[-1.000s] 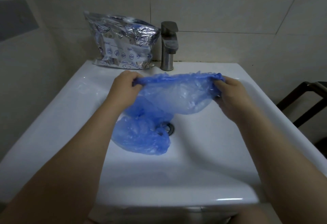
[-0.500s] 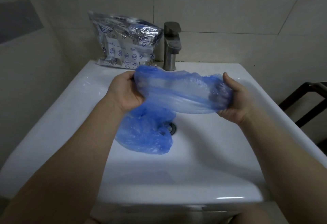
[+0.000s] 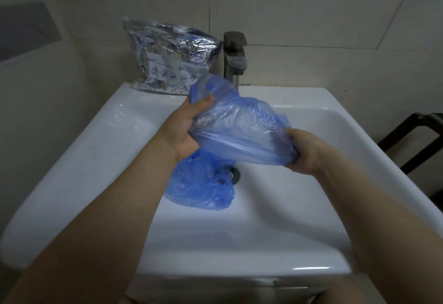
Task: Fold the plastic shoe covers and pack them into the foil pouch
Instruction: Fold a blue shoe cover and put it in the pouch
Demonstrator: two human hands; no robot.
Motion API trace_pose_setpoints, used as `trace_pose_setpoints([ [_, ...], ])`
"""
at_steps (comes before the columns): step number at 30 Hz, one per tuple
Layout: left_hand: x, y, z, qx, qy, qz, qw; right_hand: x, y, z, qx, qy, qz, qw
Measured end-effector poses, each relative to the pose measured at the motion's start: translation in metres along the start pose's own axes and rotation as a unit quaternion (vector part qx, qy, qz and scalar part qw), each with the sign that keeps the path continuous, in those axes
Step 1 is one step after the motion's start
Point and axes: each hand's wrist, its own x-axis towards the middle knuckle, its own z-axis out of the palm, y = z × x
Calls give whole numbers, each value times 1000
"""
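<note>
Far left is just dim tiled wall, then the white sink (image 3: pixel 100 150) takes up most of the view, with both bare forearms reaching in over its front edge. Up on the back left corner of the sink sits the foil pouch (image 3: pixel 167 63) — crinkly silver with little blue printed icons, leaning back against the wall tiles, and there's a bit of blue showing through near its top right, though I can't tell exactly what that is. Moving in, the left hand (image 3: pixel 184 131) has its fingers curled around one bunched end of a blue shoe cover (image 3: pixel 237 126), thumb pressed on top, so it's clamped on the plastic up near the pouch's lower corner. The cover stretches across mid-air above the basin, translucent and wrinkly, with its elastic edge running along the underside. Below it, lying down in the basin, is a second shoe cover (image 3: pixel 199 186) in a loose crumpled heap, sitting partly over the drain (image 3: pixel 234 176). Behind all that the metal faucet (image 3: pixel 235 56) stands just right of the pouch. Then the right hand (image 3: pixel 305 152) grips the other end of the held cover — fingers wrapped under it, lower than the left. Far right there's a dark frame (image 3: pixel 417 135) beside the sink.
</note>
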Motion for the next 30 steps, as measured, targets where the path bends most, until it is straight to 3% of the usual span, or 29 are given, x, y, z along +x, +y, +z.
trace_pose_setpoints([
  [4, 6, -1, -13, 54, 27, 17, 998, -1, -8, -8, 141, -79, -36, 986],
  [9, 8, -5, -23, 54, 9, 31, 998, 2, -9, -3, 346, -169, -125, 914],
  [13, 14, -11, -26, 69, 39, 11, 997, -8, -7, 3, 311, -181, -152, 921],
  [15, 17, -17, -27, 156, 74, -19, 985, -14, -10, 7, 259, -129, -163, 943],
  [17, 17, -21, -27, 291, 113, -57, 948, -12, -11, 9, 169, 24, -250, 953],
  [18, 17, -22, -26, 338, 138, -66, 929, -11, -11, 10, 82, 111, -323, 936],
  [20, 16, -22, -21, 355, 159, -60, 920, -10, -10, 7, -127, 209, -473, 846],
  [22, 12, -19, -8, 296, 122, -62, 945, -12, -7, 7, -330, 217, -570, 720],
  [25, 11, -22, 4, 248, 51, -54, 966, -8, 1, 17, -534, 205, -623, 533],
  [27, 10, -25, 9, 231, 25, -43, 972, -1, 7, 24, -608, 198, -612, 465],
  [30, 7, -32, 11, 258, 24, -36, 965, 6, 15, 29, -653, 203, -611, 397],
])
